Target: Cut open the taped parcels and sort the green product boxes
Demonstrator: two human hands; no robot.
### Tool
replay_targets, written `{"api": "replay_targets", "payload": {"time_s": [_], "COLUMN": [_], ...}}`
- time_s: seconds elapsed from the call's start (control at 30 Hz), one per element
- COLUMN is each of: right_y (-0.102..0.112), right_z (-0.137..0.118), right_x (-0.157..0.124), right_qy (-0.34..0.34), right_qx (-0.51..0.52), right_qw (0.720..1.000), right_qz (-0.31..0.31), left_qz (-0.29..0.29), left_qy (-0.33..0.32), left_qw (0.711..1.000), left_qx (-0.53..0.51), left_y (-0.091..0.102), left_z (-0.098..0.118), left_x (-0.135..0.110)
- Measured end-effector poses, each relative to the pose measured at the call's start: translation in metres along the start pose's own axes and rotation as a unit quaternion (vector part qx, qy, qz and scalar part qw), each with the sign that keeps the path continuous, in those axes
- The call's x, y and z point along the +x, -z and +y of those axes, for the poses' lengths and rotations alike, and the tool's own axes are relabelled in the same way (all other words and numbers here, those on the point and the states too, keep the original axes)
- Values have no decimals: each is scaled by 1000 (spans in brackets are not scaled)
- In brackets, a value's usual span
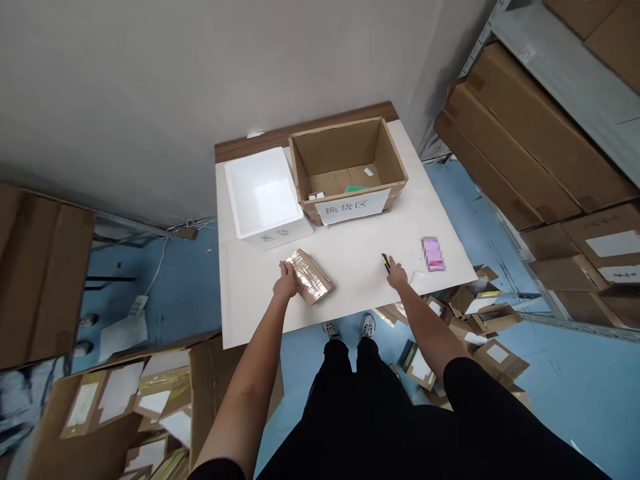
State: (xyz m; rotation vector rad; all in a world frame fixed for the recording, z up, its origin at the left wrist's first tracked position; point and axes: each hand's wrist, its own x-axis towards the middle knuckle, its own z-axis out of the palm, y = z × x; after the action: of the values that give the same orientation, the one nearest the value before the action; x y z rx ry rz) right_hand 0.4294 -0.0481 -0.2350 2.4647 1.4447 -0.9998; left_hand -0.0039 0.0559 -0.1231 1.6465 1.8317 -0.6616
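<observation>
1. Our left hand (285,283) is pinching the brown box (313,277) on its right.
2. Our right hand (397,273) is gripping a cutter (386,263).
3. We're guessing it's light, stiff, slippery; the box's edges are looking grippiest.

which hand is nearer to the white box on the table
Left. The left hand is in front of the white box, at the taped parcel; the right hand, holding the black-and-yellow tool, is farther off, to the box's right.

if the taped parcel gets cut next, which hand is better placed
Probably the right: the right hand holds the black-and-yellow cutter, while the left hand is at the parcel's left edge and could steady it.
</observation>
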Motion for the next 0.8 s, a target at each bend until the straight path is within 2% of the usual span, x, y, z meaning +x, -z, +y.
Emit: {"api": "replay_targets", "payload": {"time_s": [0.13,0.3,0.43,0.53,0.63,0.8], "right_y": [11,22,18,12,12,17], "right_z": [-25,-102,-175,-220,-249,-273], "right_x": [-10,-48,-93,-121,-136,-137], "right_qy": [34,126,122,120,123,127], "right_qx": [84,253,348,402,394,322], "right_qw": [996,957,930,907,907,935], "right_qz": [9,66,10,-40,-78,-78], "left_qz": [-2,13,30,38,42,48], "left_qy": [-3,-49,-69,-68,-66,-92], "left_qw": [1000,998,995,994,993,987], "left_qx": [-13,-45,-67,-79,-91,-125], "left_y": [0,-5,-9,-12,-15,-21], "left_z": [3,-4,-9,-10,-11,-16], "left_x": [-4,-9,-13,-14,-15,-16]}}
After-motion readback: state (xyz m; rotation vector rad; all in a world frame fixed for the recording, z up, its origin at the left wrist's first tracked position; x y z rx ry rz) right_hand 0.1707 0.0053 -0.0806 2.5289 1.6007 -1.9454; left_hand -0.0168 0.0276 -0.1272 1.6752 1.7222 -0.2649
